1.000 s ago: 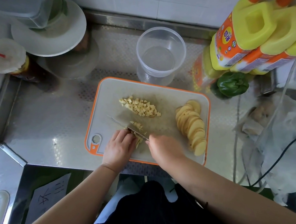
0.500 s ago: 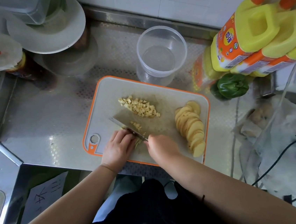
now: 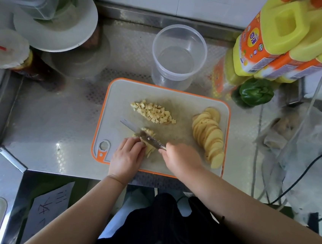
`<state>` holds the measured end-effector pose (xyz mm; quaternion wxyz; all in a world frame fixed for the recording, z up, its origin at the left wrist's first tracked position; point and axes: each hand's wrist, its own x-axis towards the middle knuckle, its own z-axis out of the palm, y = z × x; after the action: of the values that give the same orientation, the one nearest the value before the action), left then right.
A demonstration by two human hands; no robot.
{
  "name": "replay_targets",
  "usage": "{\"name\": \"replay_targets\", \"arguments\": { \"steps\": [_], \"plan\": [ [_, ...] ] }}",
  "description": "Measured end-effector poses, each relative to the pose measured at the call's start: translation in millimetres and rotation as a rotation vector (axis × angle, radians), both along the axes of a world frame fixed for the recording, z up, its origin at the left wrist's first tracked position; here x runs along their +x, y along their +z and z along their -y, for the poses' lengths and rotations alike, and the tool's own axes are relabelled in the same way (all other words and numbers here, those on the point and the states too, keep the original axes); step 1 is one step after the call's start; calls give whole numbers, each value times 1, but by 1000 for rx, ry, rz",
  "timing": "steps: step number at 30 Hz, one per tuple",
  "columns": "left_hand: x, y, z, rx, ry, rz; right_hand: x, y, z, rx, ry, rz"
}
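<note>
**Dicing potato at the board's near edge**

Head view. The left hand (image 3: pixel 127 156) sits at the near edge of the board (image 3: pixel 178 96), fingers curled down over a bundle of potato strips (image 3: pixel 150 150). This probably pins them and keeps the fingertips back from the edge. The right hand (image 3: pixel 180 159), also at the near edge, is closed round the handle of the knife (image 3: pixel 135 130). The blade runs aslant across the strips, right against the left knuckles, likely using them as a guide.

Fresh cubes lie just beyond the blade. The dice (image 3: pixel 153 113) are heaped at the board's middle, clear of the cutting. The slices (image 3: pixel 208 134) wait fanned along its right side. A tub (image 3: pixel 179 56) stands just behind the board.

The handle is hidden in the fist, and the left hand covers most of the strips. Whether the edge touches the board cannot be told.
</note>
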<state>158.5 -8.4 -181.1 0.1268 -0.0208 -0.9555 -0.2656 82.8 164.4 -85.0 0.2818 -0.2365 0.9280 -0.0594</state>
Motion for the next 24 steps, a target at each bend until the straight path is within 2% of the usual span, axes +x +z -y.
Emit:
{"name": "replay_targets", "arguments": {
  "steps": [4, 8, 21, 24],
  "plan": [
    [1, -3, -1, 6, 6, 26, 5, 3, 2, 57, 68, -32],
    [1, -4, -4, 21, 20, 9, 2, 4, 7, 102, 91, 18],
    [2, -9, -8, 31, 53, -12, 0, -9, 15, 79, 33, 91],
    [2, -8, -8, 30, 48, -5, -2, -12, 11, 51, -80, 137]
  ]
}}
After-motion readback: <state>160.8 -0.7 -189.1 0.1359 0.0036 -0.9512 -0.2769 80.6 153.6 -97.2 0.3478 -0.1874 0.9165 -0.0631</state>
